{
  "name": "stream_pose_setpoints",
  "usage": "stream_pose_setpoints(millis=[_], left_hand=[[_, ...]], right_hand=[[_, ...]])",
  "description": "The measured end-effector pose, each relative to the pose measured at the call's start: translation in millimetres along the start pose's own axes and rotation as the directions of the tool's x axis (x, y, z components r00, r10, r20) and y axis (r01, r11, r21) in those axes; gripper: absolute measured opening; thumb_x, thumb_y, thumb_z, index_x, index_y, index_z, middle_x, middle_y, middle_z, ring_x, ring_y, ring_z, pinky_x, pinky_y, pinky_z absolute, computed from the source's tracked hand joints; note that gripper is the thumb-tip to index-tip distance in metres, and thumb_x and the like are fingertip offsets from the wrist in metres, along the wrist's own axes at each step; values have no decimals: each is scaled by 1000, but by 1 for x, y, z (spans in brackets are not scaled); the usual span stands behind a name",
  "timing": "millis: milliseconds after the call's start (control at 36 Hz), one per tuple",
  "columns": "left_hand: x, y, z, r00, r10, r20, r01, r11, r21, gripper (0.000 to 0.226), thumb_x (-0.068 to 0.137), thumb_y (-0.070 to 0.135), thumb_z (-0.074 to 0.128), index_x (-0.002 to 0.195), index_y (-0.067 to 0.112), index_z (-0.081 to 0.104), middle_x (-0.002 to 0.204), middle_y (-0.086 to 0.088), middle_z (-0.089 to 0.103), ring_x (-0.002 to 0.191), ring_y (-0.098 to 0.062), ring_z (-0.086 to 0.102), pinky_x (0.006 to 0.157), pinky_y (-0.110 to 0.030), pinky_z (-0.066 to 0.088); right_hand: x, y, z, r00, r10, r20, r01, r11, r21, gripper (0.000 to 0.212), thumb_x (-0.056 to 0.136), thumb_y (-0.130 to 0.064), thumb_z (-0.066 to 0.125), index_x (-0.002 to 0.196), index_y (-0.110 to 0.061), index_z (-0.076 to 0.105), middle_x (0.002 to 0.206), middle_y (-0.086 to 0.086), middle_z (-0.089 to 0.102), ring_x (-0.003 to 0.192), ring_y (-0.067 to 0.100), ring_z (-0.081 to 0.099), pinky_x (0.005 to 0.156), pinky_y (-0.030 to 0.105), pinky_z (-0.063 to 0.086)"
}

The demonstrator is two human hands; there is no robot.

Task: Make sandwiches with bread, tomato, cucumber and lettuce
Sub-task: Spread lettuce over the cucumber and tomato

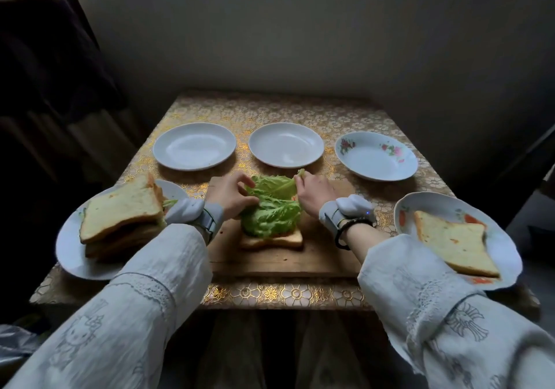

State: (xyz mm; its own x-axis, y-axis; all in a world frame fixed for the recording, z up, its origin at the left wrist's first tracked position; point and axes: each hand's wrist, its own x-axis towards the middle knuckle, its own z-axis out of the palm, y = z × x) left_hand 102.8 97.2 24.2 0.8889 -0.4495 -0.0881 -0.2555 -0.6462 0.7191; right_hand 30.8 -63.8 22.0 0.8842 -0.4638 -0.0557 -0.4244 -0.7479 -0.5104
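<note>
A bread slice lies on the wooden cutting board in the middle. Green lettuce leaves are piled on it, with a bit of red showing underneath. My left hand pinches the lettuce's left edge. My right hand pinches the stem end of a leaf at the upper right. On the left plate sits a stack of made sandwiches. A single bread slice lies on the right flowered plate.
Two plain white plates and a flowered plate stand empty along the far side of the table. The table has a gold floral cloth. A wall rises right behind it.
</note>
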Motion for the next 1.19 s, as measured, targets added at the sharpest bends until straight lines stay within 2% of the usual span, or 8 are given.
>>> stream_pose_setpoints(millis=[83, 333, 444, 556, 694, 861, 972, 1194], left_hand=[[-2, -7, 4, 994, 81, -79, -74, 993, 91, 28, 74, 13, 77, 100, 11, 68, 91, -15, 71, 88, -31, 67, 81, -37, 56], [0, -6, 9, 980, 134, -144, -96, 966, 242, 24, 77, 13, 65, 101, 17, 64, 102, -11, 58, 102, -30, 54, 95, -39, 44], [-5, 2, 10, 969, 194, -154, -154, 959, 237, 18, 82, 7, 60, 99, 8, 66, 94, -4, 48, 87, -18, 45, 72, -15, 25], [-8, -1, 14, 981, 185, -59, -161, 944, 288, 20, 83, 10, 60, 102, 13, 66, 106, -9, 58, 104, -24, 54, 73, -19, 28], [-8, -7, 17, 996, 94, -7, -89, 957, 275, 23, 86, 16, 61, 108, 15, 70, 117, -18, 56, 115, -33, 51, 100, -30, 38], [-7, 3, 13, 988, -6, -151, -11, 994, -108, 35, 97, 23, 45, 100, 2, 72, 99, -18, 70, 95, -28, 63, 82, -31, 47], [-10, 24, 8, 985, -171, -37, 135, 875, -464, 56, 103, 38, 22, 115, 1, 62, 100, -11, 62, 70, -14, 46, 60, -23, 33], [-19, 17, 17, 981, -161, -109, 91, 873, -478, 34, 93, 10, 54, 124, -1, 54, 104, -14, 60, 82, -15, 54, 55, -10, 44]], right_hand=[[-2, 3, 1, 999, -28, 18, 27, 999, 25, 38, 102, -31, 29, 113, -4, 54, 117, 23, 62, 111, 37, 56, 92, 41, 43], [0, -6, -9, 997, 76, -32, -59, 927, 370, 31, 99, -33, 40, 91, -10, 60, 108, 21, 66, 104, 35, 61, 91, 37, 46], [6, -14, -12, 989, 142, -44, -87, 790, 607, 29, 97, -30, 45, 91, -6, 62, 106, 24, 67, 98, 39, 66, 85, 53, 55], [4, -23, -19, 988, 146, -55, -69, 725, 686, 34, 98, -25, 46, 107, 4, 62, 112, 25, 66, 100, 38, 66, 78, 45, 59], [1, -23, -18, 989, 99, -108, -16, 809, 588, 32, 96, -22, 49, 101, 2, 68, 102, 23, 71, 95, 39, 68, 84, 52, 55], [-18, -23, -22, 940, -179, -289, 231, 961, 155, 33, 96, -18, 47, 124, -13, 63, 117, 14, 67, 110, 30, 60, 95, 33, 45], [-33, -15, -15, 832, -485, -271, 458, 874, -161, 36, 88, -10, 55, 123, -6, 63, 116, 15, 69, 111, 33, 59, 93, 41, 48], [-61, 5, 9, 793, -602, -97, 587, 797, -146, 41, 67, -4, 62, 107, -3, 72, 100, 19, 74, 88, 35, 71, 76, 47, 59]])
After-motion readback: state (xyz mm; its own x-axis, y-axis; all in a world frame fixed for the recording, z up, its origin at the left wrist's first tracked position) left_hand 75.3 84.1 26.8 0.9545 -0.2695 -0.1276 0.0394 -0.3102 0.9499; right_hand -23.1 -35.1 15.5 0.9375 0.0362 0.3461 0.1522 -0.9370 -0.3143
